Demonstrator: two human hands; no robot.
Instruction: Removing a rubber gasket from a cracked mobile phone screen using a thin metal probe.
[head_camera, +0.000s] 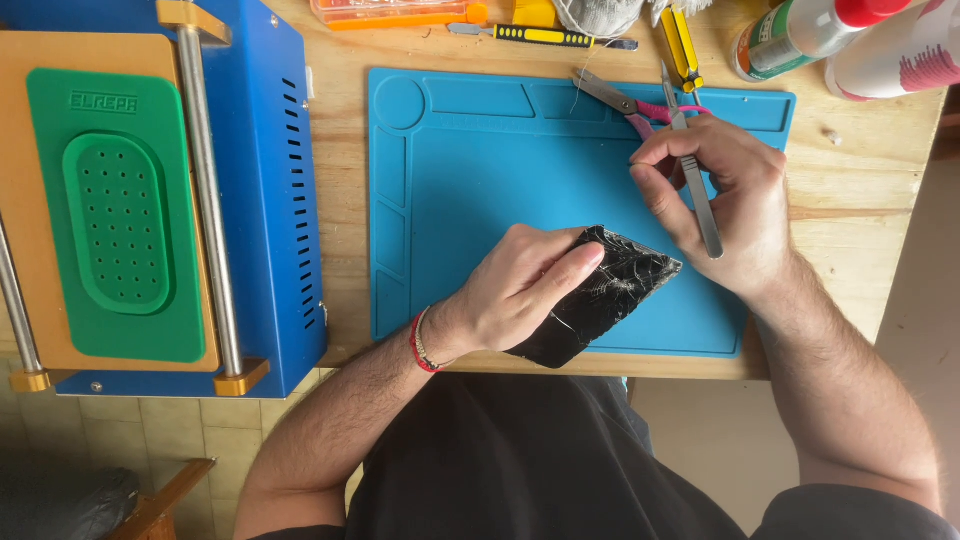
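Nearest us, our left hand (520, 290) clamps the cracked phone (600, 295) by its edges: thin, brittle, sharp. Our right hand (725, 205) fingers pinch tweezers (695, 175).

The left hand (520, 290) covers the near-left part of the phone (610, 290), so its full outline cannot be seen. The tweezers (695, 170) run behind the right hand's (725, 200) fingers (660, 200), which hide their middle. The scissors' (625, 100) pink handles are partly hidden behind that hand. The top edge cuts off the orange tool (395, 12), the two bottles (810, 30) and a grey bundle (600, 15). The blue machine (270, 200) runs past the left edge. What lies under the surface (860, 200) stays blurred.
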